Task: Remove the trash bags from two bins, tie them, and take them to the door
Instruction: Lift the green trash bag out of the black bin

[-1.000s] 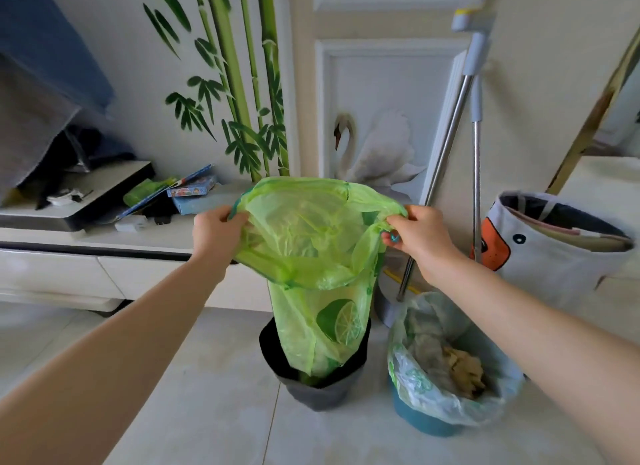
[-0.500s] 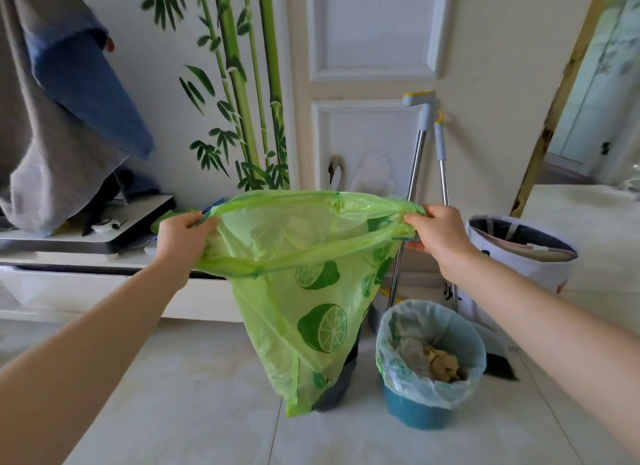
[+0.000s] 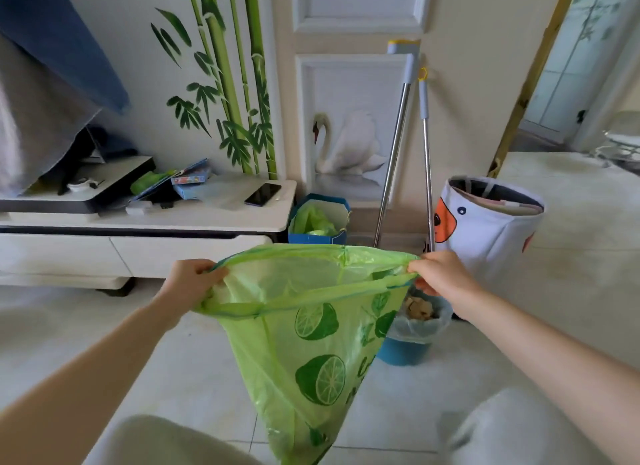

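green bag (image 3: 311, 343) hangs stretched between both grips.

left hand (image 3: 191, 281) and right hand (image 3: 439, 274) gripping a lime-print green trash bag (image 3: 308, 333) stretched open by its rim, blue bin (image 3: 405, 349) behind, tiled floor (image 3: 180, 367)

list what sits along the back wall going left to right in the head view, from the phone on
phone → blue box holding green bags → two metal poles leaning on the wall → white fabric bin with the orange patch
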Tool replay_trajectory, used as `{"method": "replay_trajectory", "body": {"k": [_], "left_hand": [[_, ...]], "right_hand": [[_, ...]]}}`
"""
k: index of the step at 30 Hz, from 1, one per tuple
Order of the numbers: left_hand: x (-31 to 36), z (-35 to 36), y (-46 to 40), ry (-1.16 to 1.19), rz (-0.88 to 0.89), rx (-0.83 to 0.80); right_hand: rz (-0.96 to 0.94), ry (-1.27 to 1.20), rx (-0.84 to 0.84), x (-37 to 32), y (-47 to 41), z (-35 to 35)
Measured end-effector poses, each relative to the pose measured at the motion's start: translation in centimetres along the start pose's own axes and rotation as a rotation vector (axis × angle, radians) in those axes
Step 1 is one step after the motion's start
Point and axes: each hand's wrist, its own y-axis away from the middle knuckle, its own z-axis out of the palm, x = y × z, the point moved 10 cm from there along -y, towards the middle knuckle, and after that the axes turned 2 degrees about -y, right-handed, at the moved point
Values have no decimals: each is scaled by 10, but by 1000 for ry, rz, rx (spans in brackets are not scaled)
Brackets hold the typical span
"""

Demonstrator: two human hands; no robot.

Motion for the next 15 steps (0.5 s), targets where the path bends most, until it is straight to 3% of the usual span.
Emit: {"method": "replay_trajectory", "body": {"k": [9, 15], "left_hand": [[-98, 70, -3, -119, -223, -266], [-112, 71, -35, -163, -230, -194]], "right_hand": [[115, 247, -187, 89, -16, 59], [114, 347, -302, 113, -26, 91]]}}
